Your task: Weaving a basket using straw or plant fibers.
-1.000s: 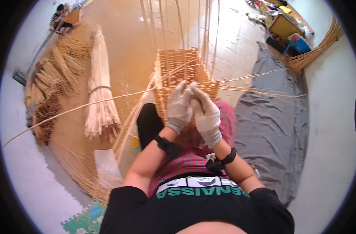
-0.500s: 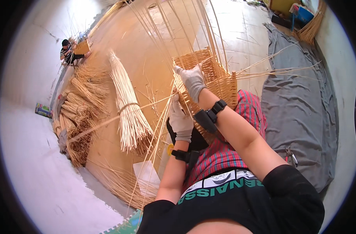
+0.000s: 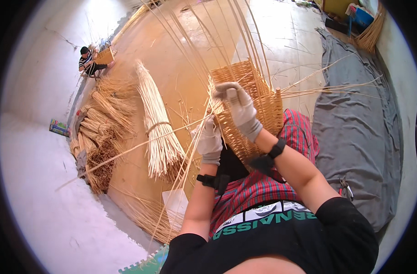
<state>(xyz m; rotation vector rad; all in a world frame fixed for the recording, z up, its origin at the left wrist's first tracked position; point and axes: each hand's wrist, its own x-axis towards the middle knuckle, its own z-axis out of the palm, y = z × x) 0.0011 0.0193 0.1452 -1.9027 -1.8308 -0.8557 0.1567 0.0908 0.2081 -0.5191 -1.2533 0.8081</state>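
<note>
A woven wicker basket [image 3: 247, 130] rests tilted on my lap, with long unwoven wicker strands [image 3: 249, 34] standing up from its far side. In a pale glove with a grey cuff, my left hand [image 3: 209, 140] is closed at the basket's left corner, on thin wicker strands [image 3: 185, 162] that trail down towards me. One long strand sticks out to the left from there. My right hand [image 3: 239, 107], gloved likewise, is over the near left side of the basket with its fingers curled in. Whatever is between those fingers cannot be made out.
A tied bundle of pale wicker rods [image 3: 160, 137] lies on the floor at left, beside heaped bundles [image 3: 98, 123] along the wall. A grey cloth [image 3: 354, 137] covers the right side, with pliers [image 3: 345, 188] on it. Another person [image 3: 90, 64] sits far left with a basket.
My right hand has turned over, its fingers curling in above the basket's side. The left hand stays at the corner. The whole view has shifted slightly, so things sit further right.
</note>
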